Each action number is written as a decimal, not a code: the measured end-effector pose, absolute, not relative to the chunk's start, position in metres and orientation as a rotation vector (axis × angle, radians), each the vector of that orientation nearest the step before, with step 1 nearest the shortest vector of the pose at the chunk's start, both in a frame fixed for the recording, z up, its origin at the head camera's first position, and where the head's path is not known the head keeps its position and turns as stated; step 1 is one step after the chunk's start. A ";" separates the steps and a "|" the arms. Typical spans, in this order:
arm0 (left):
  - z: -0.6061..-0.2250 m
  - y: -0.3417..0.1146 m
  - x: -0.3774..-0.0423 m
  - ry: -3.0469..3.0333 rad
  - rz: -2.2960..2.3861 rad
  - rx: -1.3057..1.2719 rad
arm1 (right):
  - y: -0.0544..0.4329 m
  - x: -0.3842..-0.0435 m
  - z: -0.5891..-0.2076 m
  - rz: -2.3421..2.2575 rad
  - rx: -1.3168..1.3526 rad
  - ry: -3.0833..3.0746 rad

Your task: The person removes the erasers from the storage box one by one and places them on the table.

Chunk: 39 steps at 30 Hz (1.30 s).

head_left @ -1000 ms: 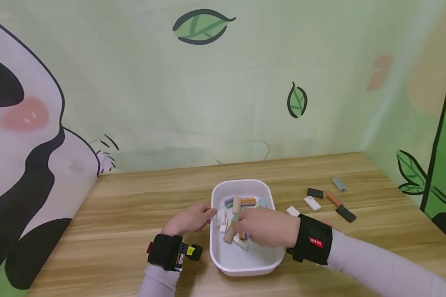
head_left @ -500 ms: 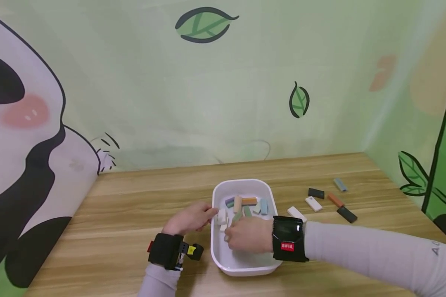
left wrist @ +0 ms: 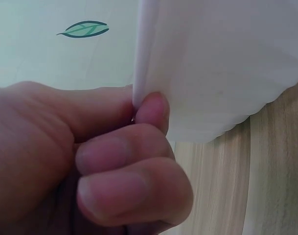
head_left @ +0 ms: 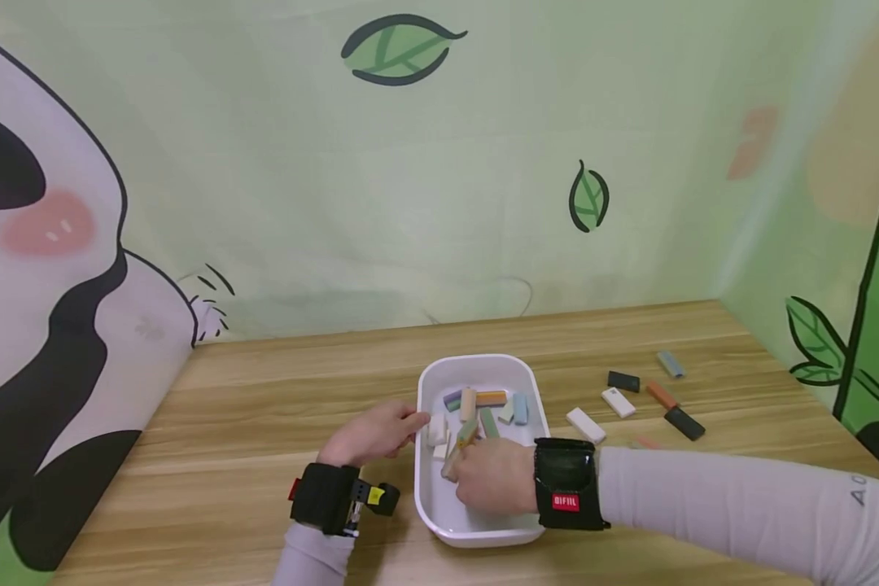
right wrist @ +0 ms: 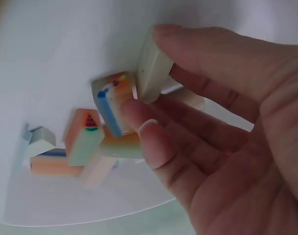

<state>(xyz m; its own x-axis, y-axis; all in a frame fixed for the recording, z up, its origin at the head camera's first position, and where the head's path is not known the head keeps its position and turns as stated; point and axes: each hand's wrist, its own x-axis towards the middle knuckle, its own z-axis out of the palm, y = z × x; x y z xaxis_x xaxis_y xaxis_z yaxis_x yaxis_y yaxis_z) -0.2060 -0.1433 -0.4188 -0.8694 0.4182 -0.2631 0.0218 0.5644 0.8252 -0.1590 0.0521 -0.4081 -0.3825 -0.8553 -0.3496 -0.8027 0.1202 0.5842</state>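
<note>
My left hand (head_left: 372,431) pinches the left rim of a white plastic bin (head_left: 483,535) between thumb and index finger, as the left wrist view shows closely. Inside the bin, toward its front, my right hand (head_left: 494,476) holds an off-white block eraser (right wrist: 152,73) between thumb and fingers. Right beside those fingers lies an eraser with blue and orange markings (right wrist: 108,110). Past it is one bearing a watermelon picture (right wrist: 82,139). Other erasers lie loose in the bin, among them a beige one (head_left: 468,404), a light blue one (head_left: 520,408) and a white one (head_left: 438,430).
On the wooden table (head_left: 300,366), right of the bin, several erasers are scattered: white (head_left: 586,426), black (head_left: 623,381), orange (head_left: 661,395) and grey-blue (head_left: 670,364). A pinkish one is partly behind my right sleeve (head_left: 703,488). A printed cloth backdrop (head_left: 300,163) stands behind the table.
My right hand has come down toward the front of the bin, uncovering the light blue and green erasers. The off-white eraser is now in its fingers. My left hand stays on the rim.
</note>
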 end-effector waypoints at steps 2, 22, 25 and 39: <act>-0.419 -0.144 -0.206 2.369 1.241 0.357 | 0.052 -0.160 -0.409 -1.133 1.683 -2.312; -0.420 -0.144 -0.209 2.409 1.180 0.318 | 0.098 -0.206 -0.337 -0.719 1.506 -2.767; -0.420 -0.144 -0.209 2.416 1.174 0.305 | 0.115 -0.221 -0.332 -0.583 1.462 -2.850; -0.418 -0.144 -0.208 2.416 1.162 0.298 | 0.221 -0.279 -0.395 0.057 1.185 -3.020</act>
<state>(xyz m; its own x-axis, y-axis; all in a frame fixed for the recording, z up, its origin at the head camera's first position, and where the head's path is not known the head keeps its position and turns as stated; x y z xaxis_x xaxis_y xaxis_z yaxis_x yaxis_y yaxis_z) -0.2083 -0.1439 -0.4182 -0.8798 0.3736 -0.2940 0.0034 0.6235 0.7818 -0.2792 0.2212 -0.3945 -0.7287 -0.6798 -0.0829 -0.6762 0.7334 -0.0701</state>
